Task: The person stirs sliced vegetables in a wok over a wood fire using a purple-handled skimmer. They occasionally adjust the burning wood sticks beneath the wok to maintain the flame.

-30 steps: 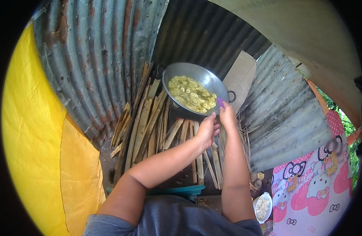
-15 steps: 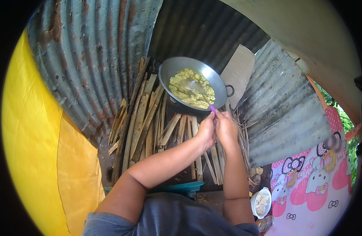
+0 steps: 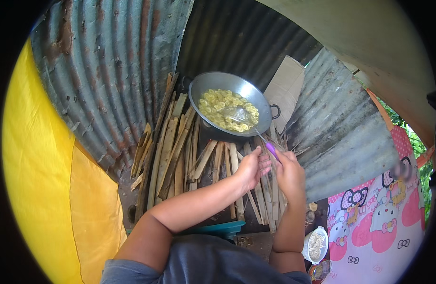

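A grey metal wok (image 3: 213,85) holds yellow sliced pieces (image 3: 217,106) in oil. It sits above a fan of split firewood sticks (image 3: 180,151). A wire skimmer (image 3: 239,116) with a purple handle reaches into the wok. My right hand (image 3: 290,174) grips that purple handle near its end. My left hand (image 3: 252,168) is beside it, fingers curled and touching the same handle. Both forearms come up from the lower edge.
Rusty corrugated metal sheets (image 3: 99,80) stand behind and to the right of the wok. A cardboard piece (image 3: 286,87) leans at the back. A yellow cloth (image 3: 43,180) hangs left. A small white bowl (image 3: 315,245) and a pink patterned cloth (image 3: 378,222) lie at lower right.
My hands have drawn back from the wok toward me. The skimmer now rests in the pan with both hands together on its purple handle.
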Motion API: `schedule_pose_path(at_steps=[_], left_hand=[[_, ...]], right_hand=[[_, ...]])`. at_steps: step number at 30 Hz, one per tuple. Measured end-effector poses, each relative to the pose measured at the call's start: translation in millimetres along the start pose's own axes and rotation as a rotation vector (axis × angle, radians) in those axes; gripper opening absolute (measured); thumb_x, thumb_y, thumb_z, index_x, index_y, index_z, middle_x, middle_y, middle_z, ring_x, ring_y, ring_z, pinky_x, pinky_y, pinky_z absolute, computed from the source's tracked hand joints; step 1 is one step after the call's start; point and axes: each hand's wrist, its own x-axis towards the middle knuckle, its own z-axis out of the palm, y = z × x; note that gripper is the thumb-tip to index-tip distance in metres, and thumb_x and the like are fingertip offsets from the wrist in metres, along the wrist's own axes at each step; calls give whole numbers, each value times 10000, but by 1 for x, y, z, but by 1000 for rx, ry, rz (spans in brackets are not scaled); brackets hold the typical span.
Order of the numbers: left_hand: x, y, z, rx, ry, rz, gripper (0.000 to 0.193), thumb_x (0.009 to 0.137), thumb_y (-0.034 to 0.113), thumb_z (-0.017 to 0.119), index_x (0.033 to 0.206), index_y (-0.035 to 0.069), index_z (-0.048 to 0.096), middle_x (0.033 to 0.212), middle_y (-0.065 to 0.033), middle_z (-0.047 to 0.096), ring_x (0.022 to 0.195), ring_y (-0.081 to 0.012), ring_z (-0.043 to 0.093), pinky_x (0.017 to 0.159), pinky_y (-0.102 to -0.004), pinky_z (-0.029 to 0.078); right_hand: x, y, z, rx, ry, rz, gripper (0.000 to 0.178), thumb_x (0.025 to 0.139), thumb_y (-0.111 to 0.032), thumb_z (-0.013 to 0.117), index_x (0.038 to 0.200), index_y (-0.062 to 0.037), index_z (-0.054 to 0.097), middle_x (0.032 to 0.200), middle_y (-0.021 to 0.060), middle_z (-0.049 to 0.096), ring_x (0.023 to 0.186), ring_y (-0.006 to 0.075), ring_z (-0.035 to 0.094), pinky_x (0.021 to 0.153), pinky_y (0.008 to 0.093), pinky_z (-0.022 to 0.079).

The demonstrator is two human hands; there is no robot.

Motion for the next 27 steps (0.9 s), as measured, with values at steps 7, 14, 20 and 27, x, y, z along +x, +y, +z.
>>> schedule_pose_path(at_steps=[7,14,20,27], left_hand=[[4,2,6,30,-8,33,453,980,356,393,1274,11,375,1211,-149,485,1051,-243,505,884,-367,423],[5,2,2,45,35,53,463,975,341,416,1302,16,372,1221,-143,482,1071,-245,498,897,-377,410],[11,16,-7,38,88,122,406,970,341,430,1243,42,431,1196,-127,501,1060,-232,496,898,-371,399],[20,21,-7,49,122,154,408,967,336,432,1249,42,430,1175,-119,515,1045,-231,501,902,-377,395]], right_hand=[[27,44,9,140,58,-18,320,846,-81,547,1159,-81,613,1000,146,605,883,327,608,777,394,476],[79,56,67,133,222,129,329,880,-129,539,1174,15,569,1069,239,601,992,388,580,871,398,450],[83,59,76,462,24,79,318,896,-105,547,1182,33,567,1082,212,639,988,272,620,873,333,454],[139,76,105,365,179,58,331,887,-169,537,1174,-10,577,1100,235,610,1011,381,593,882,415,458]])
